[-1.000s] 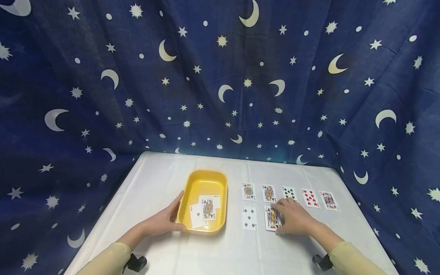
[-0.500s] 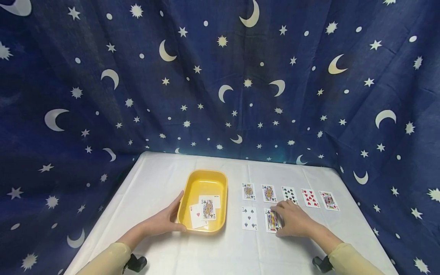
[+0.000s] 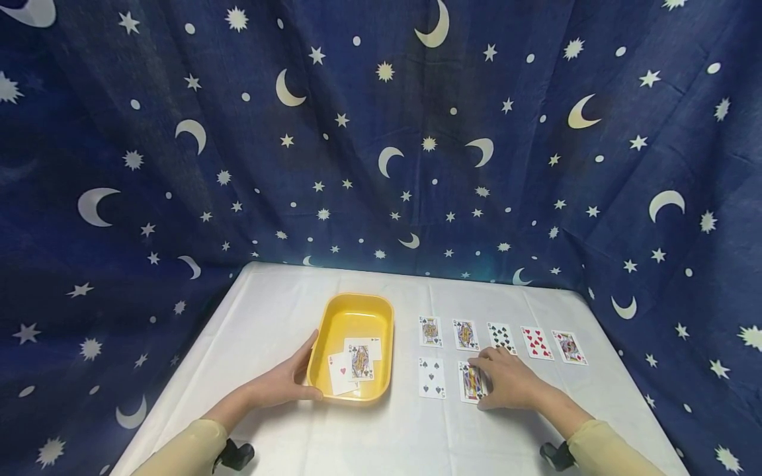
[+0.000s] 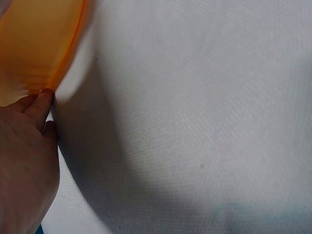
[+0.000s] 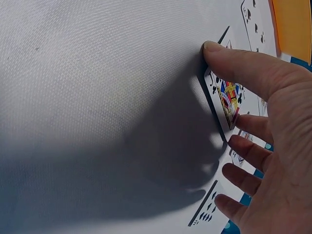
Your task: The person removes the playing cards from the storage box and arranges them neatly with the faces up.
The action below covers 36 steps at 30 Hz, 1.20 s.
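In the head view my left hand [image 3: 286,377] holds the left side of a yellow plastic tray [image 3: 389,330], fingers along its side and thumb at the near corner. Inside the tray lie an ace of hearts [image 3: 340,375], a queen [image 3: 360,363] overlapping it, and another ace [image 3: 374,346] partly covered. My right hand [image 3: 513,380] pinches a jack of clubs [image 3: 470,382] between thumb and fingers. From the right wrist view, the thumb [image 5: 214,48] is on the jack's near end and the index fingertip is at its far end; the other fingers are spread.
A five of spades [image 3: 431,378] lies just left of the jack. Behind is a row of face-up cards, from a black face card [image 3: 430,331] to a red face card [image 3: 569,347]. White cloth [image 3: 363,443] covers the table; a blue star-patterned curtain [image 3: 381,198] hangs behind.
The jack of clubs has shifted slightly toward the near edge, with my right hand on it. The left hand and the tray have stayed in place.
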Motion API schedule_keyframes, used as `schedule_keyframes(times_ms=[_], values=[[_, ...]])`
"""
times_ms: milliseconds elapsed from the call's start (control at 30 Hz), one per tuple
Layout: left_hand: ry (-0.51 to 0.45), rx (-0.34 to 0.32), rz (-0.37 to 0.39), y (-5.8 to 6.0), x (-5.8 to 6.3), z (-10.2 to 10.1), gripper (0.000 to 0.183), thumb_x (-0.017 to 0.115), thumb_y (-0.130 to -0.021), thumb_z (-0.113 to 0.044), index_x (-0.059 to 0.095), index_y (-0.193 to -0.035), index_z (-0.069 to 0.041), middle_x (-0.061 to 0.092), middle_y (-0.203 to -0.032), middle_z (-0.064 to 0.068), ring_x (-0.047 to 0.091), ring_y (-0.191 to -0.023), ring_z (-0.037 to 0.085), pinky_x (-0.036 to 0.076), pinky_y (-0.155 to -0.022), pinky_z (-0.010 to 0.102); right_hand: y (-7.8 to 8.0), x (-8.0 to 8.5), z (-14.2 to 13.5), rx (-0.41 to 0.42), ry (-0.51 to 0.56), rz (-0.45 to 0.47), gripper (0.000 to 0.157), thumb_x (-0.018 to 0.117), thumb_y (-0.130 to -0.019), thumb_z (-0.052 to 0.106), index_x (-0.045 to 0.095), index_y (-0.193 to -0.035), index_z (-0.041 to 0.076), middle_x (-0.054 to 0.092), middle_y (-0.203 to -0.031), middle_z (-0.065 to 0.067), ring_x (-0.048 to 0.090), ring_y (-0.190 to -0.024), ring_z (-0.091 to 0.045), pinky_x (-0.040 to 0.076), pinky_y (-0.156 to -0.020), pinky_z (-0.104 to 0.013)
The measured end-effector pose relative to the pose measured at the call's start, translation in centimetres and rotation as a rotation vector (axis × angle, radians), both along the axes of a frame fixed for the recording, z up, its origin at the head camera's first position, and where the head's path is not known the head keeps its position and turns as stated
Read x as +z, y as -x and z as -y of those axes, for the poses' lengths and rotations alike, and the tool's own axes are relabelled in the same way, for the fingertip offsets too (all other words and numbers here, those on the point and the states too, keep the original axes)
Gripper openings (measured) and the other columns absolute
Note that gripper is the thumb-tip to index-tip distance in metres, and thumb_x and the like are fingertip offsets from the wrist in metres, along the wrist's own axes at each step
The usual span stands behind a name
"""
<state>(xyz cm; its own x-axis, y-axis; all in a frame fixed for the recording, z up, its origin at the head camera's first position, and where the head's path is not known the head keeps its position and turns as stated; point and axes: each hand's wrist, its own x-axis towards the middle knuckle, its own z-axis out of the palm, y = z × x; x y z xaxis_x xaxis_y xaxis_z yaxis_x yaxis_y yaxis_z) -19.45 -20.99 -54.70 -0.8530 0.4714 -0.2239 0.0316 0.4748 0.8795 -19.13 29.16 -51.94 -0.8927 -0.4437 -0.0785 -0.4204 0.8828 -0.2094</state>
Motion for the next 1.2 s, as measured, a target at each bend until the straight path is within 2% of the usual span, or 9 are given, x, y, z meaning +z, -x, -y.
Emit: schedule_keyframes(times_ms=[400,733,1033,1200], values=[[0.014,0.001,-0.02,-0.1,0.1,0.0,0.126,0.088,-0.082,-0.038,-0.007,-0.165,-0.033,0.004,-0.172,0.004,0.011,-0.156,0.03,0.018,-0.123,0.054,0.1,-0.2,-0.1,-0.029,-0.005,0.02,0.084,0.093,-0.061,0.042,0.067,-0.135,0.012,0.058,-0.121,0.001,0.052,-0.107,-0.021,0.048,-0.097,-0.05],[-0.005,-0.007,-0.022,-0.2,0.4,-0.1,0.126,0.088,-0.082,-0.036,-0.006,-0.165,-0.031,0.004,-0.172,0.006,0.011,-0.156,0.031,0.019,-0.123,0.055,0.2,-0.3,-0.2,-0.015,0.002,0.014,0.086,0.093,-0.062,0.044,0.065,-0.137,0.013,0.059,-0.123,-0.001,0.053,-0.11,-0.024,0.048,-0.098,-0.052],[-0.008,-0.019,-0.039,-0.2,0.3,0.0,0.129,0.089,-0.081,-0.036,-0.008,-0.165,-0.029,0.002,-0.172,0.007,0.01,-0.156,0.032,0.018,-0.123,0.055,0.7,0.1,0.5,0.025,0.056,-0.108,0.087,0.092,-0.065,0.046,0.064,-0.138,0.01,0.061,-0.13,-0.006,0.053,-0.119,-0.03,0.047,-0.104,-0.057],[0.006,-0.016,-0.038,-0.2,0.2,0.0,0.129,0.089,-0.08,-0.039,-0.008,-0.165,-0.031,0.0,-0.172,0.005,0.009,-0.156,0.03,0.018,-0.123,0.053,1.1,0.6,1.7,0.017,0.077,-0.159,0.079,0.088,-0.072,0.042,0.063,-0.14,0.01,0.057,-0.14,-0.011,0.049,-0.13,-0.034,0.043,-0.109,-0.06]])
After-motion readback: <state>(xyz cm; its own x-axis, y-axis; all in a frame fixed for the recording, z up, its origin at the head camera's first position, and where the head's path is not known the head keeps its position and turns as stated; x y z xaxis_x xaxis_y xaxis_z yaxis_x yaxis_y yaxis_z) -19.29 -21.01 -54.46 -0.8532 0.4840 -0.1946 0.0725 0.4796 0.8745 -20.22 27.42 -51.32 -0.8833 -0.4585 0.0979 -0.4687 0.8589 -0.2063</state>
